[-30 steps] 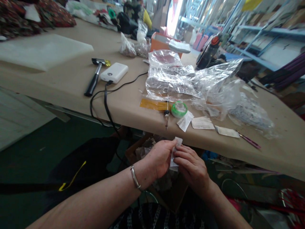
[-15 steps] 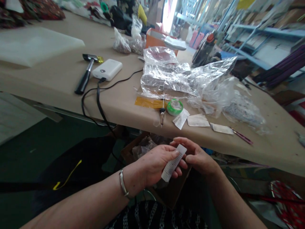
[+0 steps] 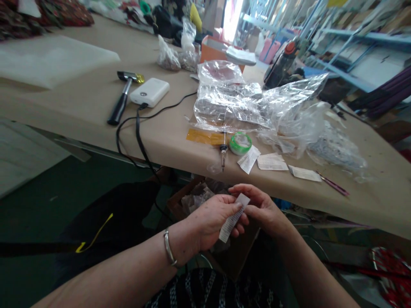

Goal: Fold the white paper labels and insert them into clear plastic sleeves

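My left hand [image 3: 212,220] is closed on a narrow white paper strip [image 3: 231,224] with rows of small print, the thumb pressing on its upper part. The strip slants over the fingers, its lower end free. At its upper end is my right hand [image 3: 261,209], fingers curved and apart from the thumb, whose tip reaches the strip's edge; the other fingertips are partly hidden behind my left hand. On the table edge ahead lie printed white paper pieces [image 3: 272,162], purple tweezers [image 3: 334,184], a green-rimmed tape roll [image 3: 240,143] and a soldering iron [image 3: 224,156].
Clear plastic bags [image 3: 231,105] spread across the table [image 3: 167,137]. At left are a hammer [image 3: 122,100] and a white power bank [image 3: 150,92] with a black cable [image 3: 139,143]. Amber film [image 3: 204,137] lies by the iron. Below the table edge stands a cardboard box [image 3: 180,199] with plastic inside.
The view has shifted slightly, so the table things appear a little to the right. My right thumb has come closer to the paper strip. My left hand keeps holding it.
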The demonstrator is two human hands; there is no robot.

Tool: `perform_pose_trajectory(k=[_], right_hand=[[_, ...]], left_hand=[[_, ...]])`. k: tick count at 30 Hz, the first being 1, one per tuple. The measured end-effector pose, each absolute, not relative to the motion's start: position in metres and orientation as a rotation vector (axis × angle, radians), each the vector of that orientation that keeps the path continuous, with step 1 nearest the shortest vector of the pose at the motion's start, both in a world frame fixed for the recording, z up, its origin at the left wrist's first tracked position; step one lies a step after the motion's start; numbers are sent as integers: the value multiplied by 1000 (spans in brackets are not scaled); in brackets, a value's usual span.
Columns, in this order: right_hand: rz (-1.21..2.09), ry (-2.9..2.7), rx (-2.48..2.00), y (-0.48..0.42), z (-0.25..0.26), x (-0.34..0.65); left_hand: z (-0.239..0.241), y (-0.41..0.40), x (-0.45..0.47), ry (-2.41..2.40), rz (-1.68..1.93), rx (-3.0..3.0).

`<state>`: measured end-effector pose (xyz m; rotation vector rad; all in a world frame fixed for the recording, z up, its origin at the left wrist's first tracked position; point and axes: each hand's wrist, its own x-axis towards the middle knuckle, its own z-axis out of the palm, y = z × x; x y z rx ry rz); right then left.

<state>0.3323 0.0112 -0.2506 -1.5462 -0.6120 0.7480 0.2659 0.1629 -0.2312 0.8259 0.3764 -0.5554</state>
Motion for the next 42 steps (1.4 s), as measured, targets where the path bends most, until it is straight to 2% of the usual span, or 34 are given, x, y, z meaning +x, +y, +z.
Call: perform_pose_trajectory(k=[5,10,19,28,42], right_hand=[[33,-897,-2102,19,-242,322],[-133,-1006,-2265,26,-243,318],[-2,-852,-2178,31,-249,315],[428,-309,-1608,47,-256,323],[456,-327,-1598,55,-251,327]], left_hand=[[-232,167,266,414,-456,855],[-236,170,266,407,-421,844],[-239,176,266,391,-380,818],[-243,177,265,402,-281,926],[-240,184,262,351,-345,917]])
